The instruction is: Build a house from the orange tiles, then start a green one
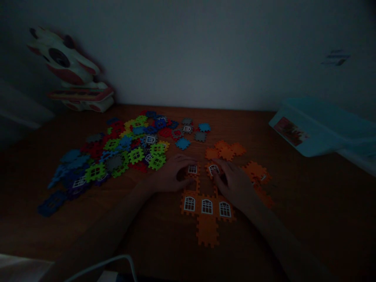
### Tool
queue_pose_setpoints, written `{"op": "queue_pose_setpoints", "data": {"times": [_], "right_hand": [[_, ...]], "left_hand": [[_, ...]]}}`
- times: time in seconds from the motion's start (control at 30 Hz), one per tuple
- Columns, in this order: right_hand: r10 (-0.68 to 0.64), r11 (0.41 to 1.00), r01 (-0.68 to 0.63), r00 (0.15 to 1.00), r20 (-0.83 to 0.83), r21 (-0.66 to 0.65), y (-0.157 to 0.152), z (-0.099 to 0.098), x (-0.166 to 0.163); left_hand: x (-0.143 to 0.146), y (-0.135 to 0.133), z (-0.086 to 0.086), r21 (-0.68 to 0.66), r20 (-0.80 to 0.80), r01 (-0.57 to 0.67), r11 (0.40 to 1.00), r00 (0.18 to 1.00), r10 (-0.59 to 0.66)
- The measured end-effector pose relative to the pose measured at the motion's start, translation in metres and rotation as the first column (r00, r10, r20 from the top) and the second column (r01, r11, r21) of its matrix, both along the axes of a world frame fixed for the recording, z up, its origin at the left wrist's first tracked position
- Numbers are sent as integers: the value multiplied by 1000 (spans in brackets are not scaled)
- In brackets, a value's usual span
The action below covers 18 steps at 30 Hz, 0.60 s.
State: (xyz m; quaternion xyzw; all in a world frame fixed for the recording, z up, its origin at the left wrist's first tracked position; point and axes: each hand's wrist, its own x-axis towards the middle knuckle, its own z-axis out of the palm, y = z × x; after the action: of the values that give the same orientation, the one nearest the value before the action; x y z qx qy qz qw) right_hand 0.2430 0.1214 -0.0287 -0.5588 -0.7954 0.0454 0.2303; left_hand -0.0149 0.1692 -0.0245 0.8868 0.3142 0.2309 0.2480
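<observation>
Readable text: none — nothing legible in view
Printed label (290,131): on the pale blue plastic box (320,125), reddish picture, too dim and blurred to read
Place: near the far right corner of the desk (293,188)

A white-and-red toy (69,72), heap of multicoloured interlocking tiles (129,154), pale blue plastic box (308,129), white cable (105,263)

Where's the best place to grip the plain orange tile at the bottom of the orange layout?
Pinch the plain orange tile by its left and right toothed edges, coming from the near side. It lies flat on the table, and its top edge meets the windowed tiles, apparently slotted in, while its sides and bottom edge are free.
</observation>
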Motion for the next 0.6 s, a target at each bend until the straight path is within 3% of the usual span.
{"op": "queue_pose_setpoints", "data": {"times": [0.33,0.6], "right_hand": [[-4,1000,4,1000,15,3,1,3,-1],[-13,1000,13,1000,0,-12,0,6,-2]], "left_hand": [[-7,4,8,-127,-53,-21,992,998,14],[-6,-2,13,-42,-83,-9,999,996,5]]}}
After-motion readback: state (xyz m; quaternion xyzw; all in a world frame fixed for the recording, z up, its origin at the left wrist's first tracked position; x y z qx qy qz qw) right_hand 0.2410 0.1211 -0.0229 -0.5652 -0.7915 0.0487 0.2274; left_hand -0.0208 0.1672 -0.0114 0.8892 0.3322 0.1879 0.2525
